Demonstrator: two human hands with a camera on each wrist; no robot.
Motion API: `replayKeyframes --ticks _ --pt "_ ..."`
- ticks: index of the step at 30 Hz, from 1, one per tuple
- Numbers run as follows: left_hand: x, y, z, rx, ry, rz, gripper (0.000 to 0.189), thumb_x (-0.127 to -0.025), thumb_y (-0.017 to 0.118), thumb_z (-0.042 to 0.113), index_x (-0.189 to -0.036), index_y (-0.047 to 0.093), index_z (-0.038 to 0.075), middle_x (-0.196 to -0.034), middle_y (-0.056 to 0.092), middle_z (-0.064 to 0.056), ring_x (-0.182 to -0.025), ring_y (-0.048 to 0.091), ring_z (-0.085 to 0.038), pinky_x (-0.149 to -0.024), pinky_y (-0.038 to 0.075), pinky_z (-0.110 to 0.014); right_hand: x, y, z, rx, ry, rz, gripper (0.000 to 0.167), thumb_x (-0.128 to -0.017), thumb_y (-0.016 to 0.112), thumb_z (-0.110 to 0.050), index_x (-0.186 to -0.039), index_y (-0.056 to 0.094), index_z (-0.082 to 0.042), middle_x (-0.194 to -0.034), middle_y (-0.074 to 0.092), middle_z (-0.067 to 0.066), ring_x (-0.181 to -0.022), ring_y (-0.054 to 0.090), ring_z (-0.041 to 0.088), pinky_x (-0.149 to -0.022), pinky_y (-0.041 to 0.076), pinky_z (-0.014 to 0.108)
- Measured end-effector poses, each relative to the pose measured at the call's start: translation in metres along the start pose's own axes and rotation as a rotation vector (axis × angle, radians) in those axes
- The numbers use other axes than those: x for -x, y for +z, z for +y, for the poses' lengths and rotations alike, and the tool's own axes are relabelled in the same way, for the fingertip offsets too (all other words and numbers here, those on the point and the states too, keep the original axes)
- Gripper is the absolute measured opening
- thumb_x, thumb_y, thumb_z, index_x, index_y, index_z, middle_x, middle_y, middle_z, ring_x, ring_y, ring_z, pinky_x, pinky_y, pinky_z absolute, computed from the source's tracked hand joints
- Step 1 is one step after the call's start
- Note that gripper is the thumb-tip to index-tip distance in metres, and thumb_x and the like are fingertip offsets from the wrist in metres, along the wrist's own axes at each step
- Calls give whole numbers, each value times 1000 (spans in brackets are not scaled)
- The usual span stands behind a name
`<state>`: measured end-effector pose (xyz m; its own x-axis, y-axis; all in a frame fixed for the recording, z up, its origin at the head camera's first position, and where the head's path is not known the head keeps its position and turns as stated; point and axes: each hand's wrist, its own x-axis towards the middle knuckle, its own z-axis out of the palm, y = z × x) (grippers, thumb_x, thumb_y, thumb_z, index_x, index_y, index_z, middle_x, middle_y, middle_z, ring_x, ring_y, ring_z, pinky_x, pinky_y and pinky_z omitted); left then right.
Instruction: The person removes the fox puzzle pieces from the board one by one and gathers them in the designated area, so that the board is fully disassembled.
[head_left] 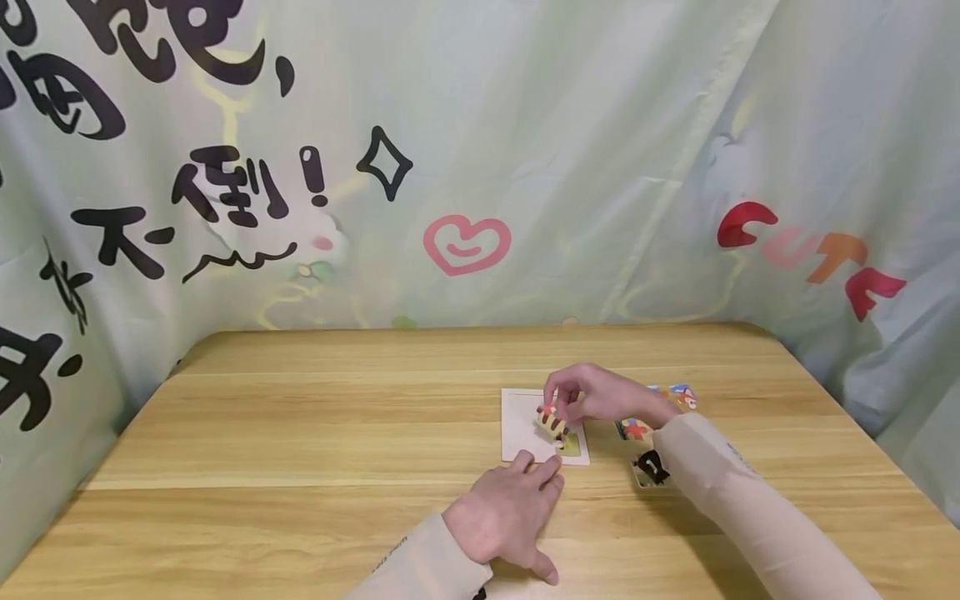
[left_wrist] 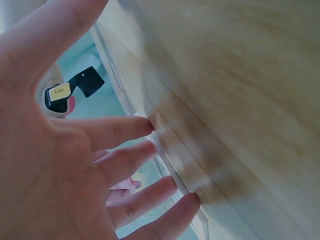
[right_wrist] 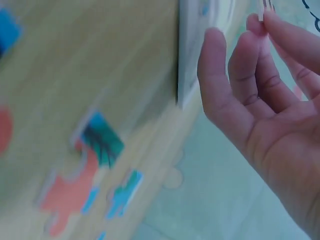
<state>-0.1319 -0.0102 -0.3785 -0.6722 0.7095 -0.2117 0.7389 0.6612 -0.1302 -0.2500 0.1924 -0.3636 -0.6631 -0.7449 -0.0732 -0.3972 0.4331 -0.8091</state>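
Note:
A white square puzzle board (head_left: 517, 427) with a raised rim lies on the table. My right hand (head_left: 597, 393) pinches a cream puzzle piece (head_left: 552, 422) with brown stripes, tilted over the board, between thumb and fingers. Only a sliver of that piece shows at the top of the right wrist view. A yellowish-green piece (head_left: 573, 445) lies in the board's near right corner. My left hand (head_left: 510, 510) has its fingers spread, with fingertips at the board's near edge (left_wrist: 172, 172) and the thumb out to the side.
Right of the board lie several loose puzzle pieces: one with a red shape (head_left: 635, 429), one with a black shape (head_left: 650, 468), and colourful ones (head_left: 682, 395) partly behind the right arm. A printed curtain (head_left: 562, 167) hangs behind the wooden table (head_left: 337, 417).

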Motion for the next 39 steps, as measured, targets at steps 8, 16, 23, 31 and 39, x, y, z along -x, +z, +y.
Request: replayKeyframes --ticks 8,16,23,31,39 --pt "0 1 0 -5 2 -9 103 -69 74 79 -149 51 19 -158 38 7 -126 42 -14 -90 47 -19 21 -17 3 -30 55 34 23 -92 50 15 -103 67 4 -74 58 7 -58 44 12 -56 43 27" --pt "0 1 0 3 -11 -14 104 -69 74 78 -150 49 19 -159 36 7 -127 41 -13 -89 48 -20 47 -31 10 -27 11 49 25 -89 50 17 -104 68 8 -74 59 12 -57 45 15 -52 43 30" --pt "0 1 0 1 -11 -23 103 -70 74 79 -150 49 20 -159 35 7 -127 41 -13 -89 48 -19 72 -39 14 52 -31 51 25 -90 54 17 -102 71 3 -73 58 7 -59 48 16 -54 45 31" --pt "1 0 -1 3 -3 -19 102 -70 73 79 -149 50 19 -159 36 7 -126 42 -14 -89 47 -19 95 -42 23 83 -53 27 24 -93 55 15 -103 74 4 -72 58 9 -54 50 16 -48 46 30" --pt "1 -1 -1 12 -2 -16 101 -70 73 79 -149 51 20 -159 36 8 -126 42 -13 -90 47 -20 113 -43 35 98 -141 -8 29 -89 57 20 -100 76 0 -80 67 10 -62 52 18 -50 42 26"
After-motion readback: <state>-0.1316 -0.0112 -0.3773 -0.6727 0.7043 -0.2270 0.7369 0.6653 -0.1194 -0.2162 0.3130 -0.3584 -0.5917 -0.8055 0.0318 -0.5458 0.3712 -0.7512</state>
